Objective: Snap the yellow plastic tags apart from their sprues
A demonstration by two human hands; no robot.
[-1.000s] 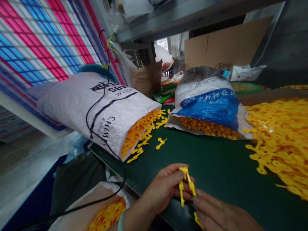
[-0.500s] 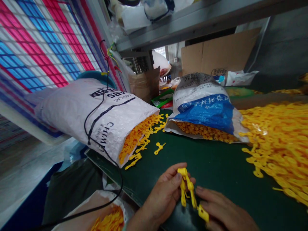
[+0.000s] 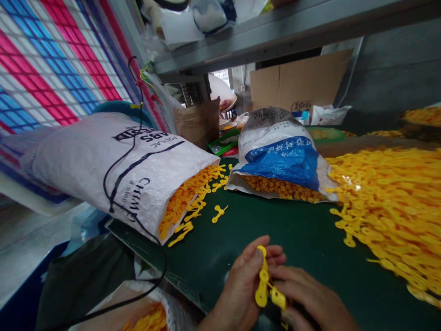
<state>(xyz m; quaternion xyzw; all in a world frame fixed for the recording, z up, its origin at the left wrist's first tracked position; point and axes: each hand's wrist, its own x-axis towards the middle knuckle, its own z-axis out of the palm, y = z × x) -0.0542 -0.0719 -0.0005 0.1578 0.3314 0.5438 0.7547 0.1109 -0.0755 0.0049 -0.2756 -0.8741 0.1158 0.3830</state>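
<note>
My left hand is closed on a yellow plastic piece with rounded ends, pinched under the thumb at its upper end. Close beside it on the right, my right hand grips a second yellow part, a small square-ended one with a hole. The two yellow parts are near each other; I cannot tell whether they are joined. Both hands are over the dark green table. A single loose yellow piece lies on the tabletop beyond my left hand.
A white sack at the left spills yellow pieces. Behind, a blue-and-white bag holds more, and a large yellow heap covers the right side. Below left stands an open sack of yellow pieces. A black cable hangs there.
My right hand has moved left, against my left hand, bringing its yellow part close to the other. The piece in my left hand has turned. The view has shifted slightly right.
</note>
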